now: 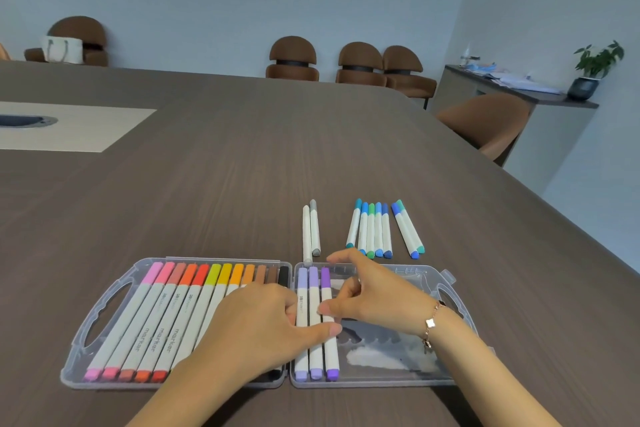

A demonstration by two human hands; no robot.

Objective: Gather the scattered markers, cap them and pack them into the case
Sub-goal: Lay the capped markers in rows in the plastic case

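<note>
A: Markers left out: the blue-green group (372,230) and a grey pair (311,230), on the table (242,166) just beyond the case (446,291), long axes pointing away.

B: Which hand's nearer?

A: The right hand (377,295), fingers loosely spread, pinching the purple markers (317,319). The left hand (266,319) presses them flat with its thumb.

The room was bright with soft, even light. Shadows under the hands were faint. The clear case (104,305) had small shiny spots. The wide lens bent the bench (242,166) edges and walls. Far chairs (292,59) looked a bit blurry.
</note>
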